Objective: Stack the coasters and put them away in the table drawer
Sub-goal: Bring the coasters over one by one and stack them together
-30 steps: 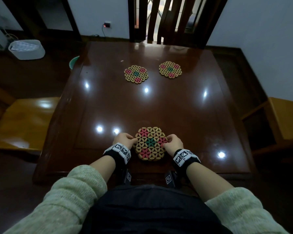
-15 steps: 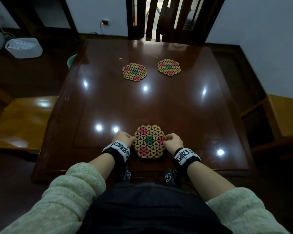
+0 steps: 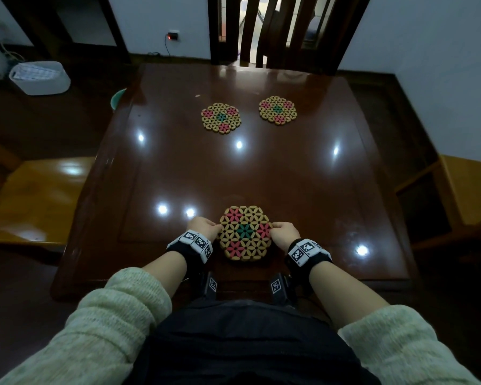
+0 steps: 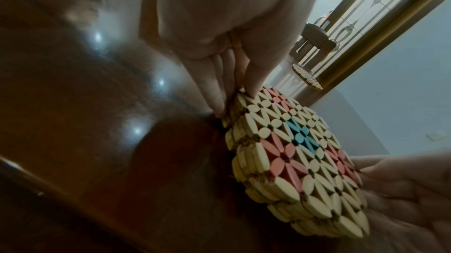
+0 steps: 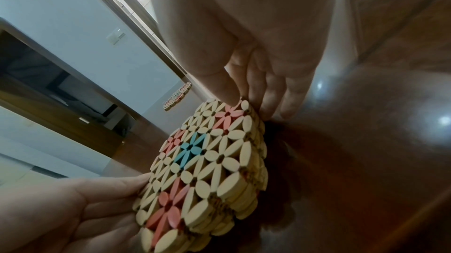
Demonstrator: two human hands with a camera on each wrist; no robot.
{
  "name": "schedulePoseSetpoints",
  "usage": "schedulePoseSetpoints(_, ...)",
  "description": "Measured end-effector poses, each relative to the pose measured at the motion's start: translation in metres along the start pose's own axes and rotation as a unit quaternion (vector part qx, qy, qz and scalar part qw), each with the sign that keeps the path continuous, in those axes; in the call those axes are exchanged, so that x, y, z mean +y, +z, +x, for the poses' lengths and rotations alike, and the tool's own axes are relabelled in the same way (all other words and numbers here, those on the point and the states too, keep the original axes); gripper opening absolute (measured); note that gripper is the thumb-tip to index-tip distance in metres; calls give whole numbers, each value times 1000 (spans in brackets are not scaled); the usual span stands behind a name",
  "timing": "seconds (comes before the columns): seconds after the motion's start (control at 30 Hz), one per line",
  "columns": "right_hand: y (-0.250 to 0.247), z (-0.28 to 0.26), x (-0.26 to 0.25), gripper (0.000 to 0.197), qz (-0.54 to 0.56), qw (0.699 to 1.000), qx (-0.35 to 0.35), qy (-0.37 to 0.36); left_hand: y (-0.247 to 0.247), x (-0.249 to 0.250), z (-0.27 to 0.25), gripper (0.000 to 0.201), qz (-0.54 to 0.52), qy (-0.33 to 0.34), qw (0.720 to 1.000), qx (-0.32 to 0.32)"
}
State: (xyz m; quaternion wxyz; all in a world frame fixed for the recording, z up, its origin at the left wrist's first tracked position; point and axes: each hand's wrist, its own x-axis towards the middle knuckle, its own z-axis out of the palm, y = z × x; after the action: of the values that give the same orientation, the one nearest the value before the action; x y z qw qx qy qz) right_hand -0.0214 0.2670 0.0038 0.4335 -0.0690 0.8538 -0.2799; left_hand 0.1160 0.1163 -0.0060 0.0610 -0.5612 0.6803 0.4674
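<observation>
A stack of hexagonal bamboo coasters (image 3: pixel 244 233) with pink and teal flower patterns sits on the dark glossy table (image 3: pixel 303 190) near its front edge. My left hand (image 3: pixel 203 227) grips the stack's left edge, thumb on top and fingers against the side (image 4: pixel 234 99). My right hand (image 3: pixel 286 233) holds the right edge the same way (image 5: pixel 249 103). The stack (image 4: pixel 300 153) shows several layers from the side (image 5: pixel 209 160). Two single coasters lie flat at the far side, one left (image 3: pixel 220 118) and one right (image 3: pixel 278 110). No drawer is in view.
Wooden chairs stand at the table's left (image 3: pixel 39 195), right (image 3: pixel 467 190) and far side (image 3: pixel 275 29). A white basket (image 3: pixel 39 77) sits on the floor at the far left. A green bowl rim (image 3: pixel 118 98) shows past the table's left edge.
Both hands stay on the sides of the stack, which has not moved on the table. Only the head view has shifted slightly.
</observation>
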Motion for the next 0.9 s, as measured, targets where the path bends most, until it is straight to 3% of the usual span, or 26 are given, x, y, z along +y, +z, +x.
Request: schedulePoseSetpoints(0.9,14,3,9,42,64,998,10,4,-2,5,1,27,2,-18,1000,1)
